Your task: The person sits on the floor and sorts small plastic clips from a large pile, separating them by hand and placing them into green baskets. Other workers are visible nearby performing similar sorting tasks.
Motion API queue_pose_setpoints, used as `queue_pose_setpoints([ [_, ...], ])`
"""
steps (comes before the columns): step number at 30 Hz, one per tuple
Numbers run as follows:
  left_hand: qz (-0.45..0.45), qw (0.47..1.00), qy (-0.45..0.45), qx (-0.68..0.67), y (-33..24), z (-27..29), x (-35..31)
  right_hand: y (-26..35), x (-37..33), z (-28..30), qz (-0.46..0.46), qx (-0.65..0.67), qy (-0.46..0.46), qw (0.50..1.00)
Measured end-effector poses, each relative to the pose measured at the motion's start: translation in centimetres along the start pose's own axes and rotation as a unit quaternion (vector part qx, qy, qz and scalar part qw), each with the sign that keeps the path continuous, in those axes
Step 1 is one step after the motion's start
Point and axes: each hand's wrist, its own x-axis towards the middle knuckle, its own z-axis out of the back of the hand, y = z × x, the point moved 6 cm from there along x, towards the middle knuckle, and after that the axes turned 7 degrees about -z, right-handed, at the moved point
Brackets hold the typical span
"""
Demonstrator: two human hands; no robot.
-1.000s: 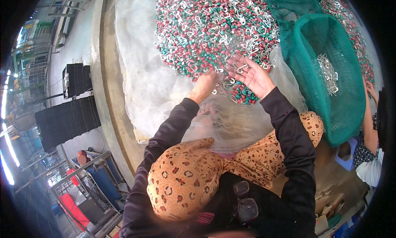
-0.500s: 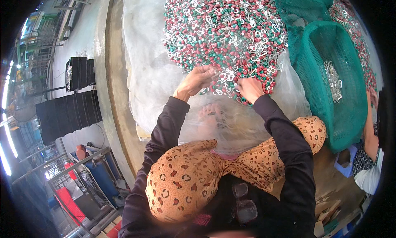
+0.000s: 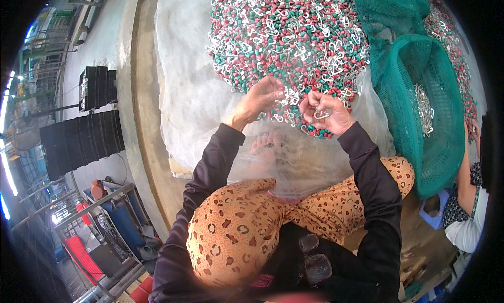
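In front of me lies a wide heap of small red and green pieces mixed with white wire-like clips. My left hand is at the near left edge of the heap. Its thumb and fingertips are pinched together beside a cluster of white clips; what is between them is too small to make out. My right hand is a little to the right, palm partly turned up and fingers curled round a white clip. A narrow tail of pieces lies between and below the hands.
A whitish translucent sheet lies under the heap and over my foot. To the right stands a green mesh basket with white clips inside. Beyond it, another person's arm reaches toward a second heap. A ledge runs along the left.
My right hand has turned, showing its curled fingers and a white clip, and sits slightly farther right. My left hand has moved slightly, still pinched. The view has shifted a little.
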Motion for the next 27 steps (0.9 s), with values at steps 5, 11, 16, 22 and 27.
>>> queue_pose_setpoints([
  [5,-0.072,0.983,-0.032,0.166,-3.1,-2.1,-0.7,-2.3,1.1,-0.3,-0.044,0.031,-0.036,0.998],
  [11,-0.269,0.846,-0.113,0.445,-7.0,-6.0,-2.4,-1.8,1.8,-0.3,0.063,0.041,-0.056,0.996],
  [16,-0.352,0.776,-0.081,0.517,-8.4,-7.9,-3.1,-0.6,0.5,-2.0,0.087,0.135,0.011,0.987],
  [22,-0.214,0.941,-0.138,0.225,-6.2,-5.3,-2.5,0.4,-0.5,-2.6,0.062,0.06,-0.006,0.996],
  [27,-0.32,0.796,-0.058,0.51,-8.7,-7.9,-4.0,1.4,-0.7,-2.0,0.117,0.003,-0.085,0.989],
])
